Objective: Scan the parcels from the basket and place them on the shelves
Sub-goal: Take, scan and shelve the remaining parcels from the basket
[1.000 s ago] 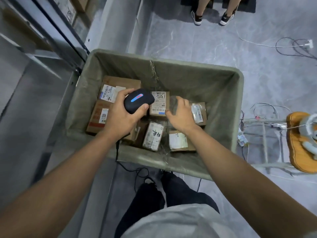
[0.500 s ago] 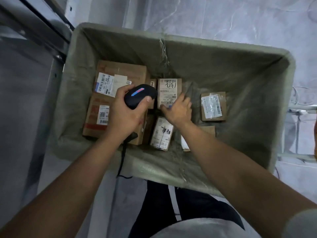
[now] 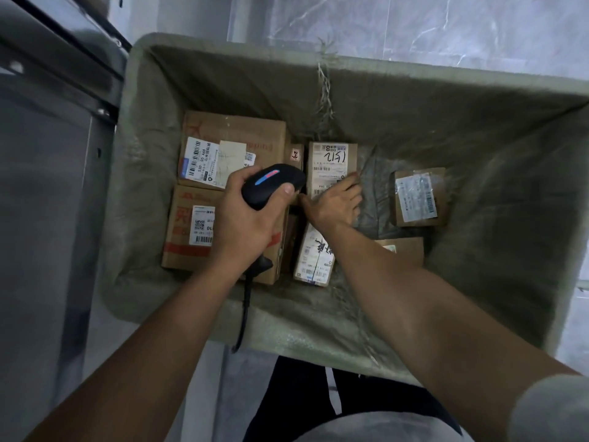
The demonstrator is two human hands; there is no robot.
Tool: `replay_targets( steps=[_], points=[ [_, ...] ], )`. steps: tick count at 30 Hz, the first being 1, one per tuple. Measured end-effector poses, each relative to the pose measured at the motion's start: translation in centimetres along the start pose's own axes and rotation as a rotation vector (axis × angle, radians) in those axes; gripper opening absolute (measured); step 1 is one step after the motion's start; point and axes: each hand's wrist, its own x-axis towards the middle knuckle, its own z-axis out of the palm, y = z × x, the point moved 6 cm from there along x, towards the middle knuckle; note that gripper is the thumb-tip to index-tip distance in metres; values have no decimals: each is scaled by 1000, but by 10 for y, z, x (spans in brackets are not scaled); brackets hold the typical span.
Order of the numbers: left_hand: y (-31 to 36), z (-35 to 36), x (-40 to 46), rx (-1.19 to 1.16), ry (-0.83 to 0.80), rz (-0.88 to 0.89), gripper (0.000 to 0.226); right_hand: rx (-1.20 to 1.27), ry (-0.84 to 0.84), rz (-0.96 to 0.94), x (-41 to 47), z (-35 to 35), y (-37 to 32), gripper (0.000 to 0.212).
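1. I see the right hand (image 3: 334, 204) low in the basket (image 3: 318, 339), fingers curled over the right edge and thumb against the left edge of the small parcel (image 3: 331, 167) marked "1215": a grip on the box.
2. I see the left hand (image 3: 247, 223) clenched round the black scanner (image 3: 272, 185), thumb on top; its indicator strip glows blue and red, and its cable (image 3: 243, 317) hangs over the basket's near rim.
3. The gripped parcel lies on the basket floor, just beside two large cartons (image 3: 232, 148) stacked at the left.
4. A labelled parcel (image 3: 314, 260) lies under the right wrist; another taped parcel (image 3: 417, 196) sits apart at the right.
5. A metal shelf frame (image 3: 57, 74) stands left of the basket.
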Motion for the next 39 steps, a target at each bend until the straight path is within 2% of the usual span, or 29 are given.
replay_targets(
  steps=[5,10,14,19,26,33,39],
  points=[
    [1,-4,-1,-29,-3,0,46,10,26,-69,-4,-22,8,130],
    [11,-9,-10,-50,28,3,44,-57,20,-205,-24,-59,23,136],
    [24,-12,-26,-20,86,62,50,-83,21,-337,-47,-96,22,131],
    [37,-22,-60,18,167,115,54,-20,-30,-486,-73,-135,12,135],
    [55,-41,-120,69,290,192,54,-32,-30,-793,-102,-183,-15,129],
    [60,-71,-179,45,445,228,52,-130,-55,-1044,-148,-202,-49,129],
    [54,-111,-244,62,554,248,59,-166,-147,-1240,-204,-194,-76,129]
  ],
)
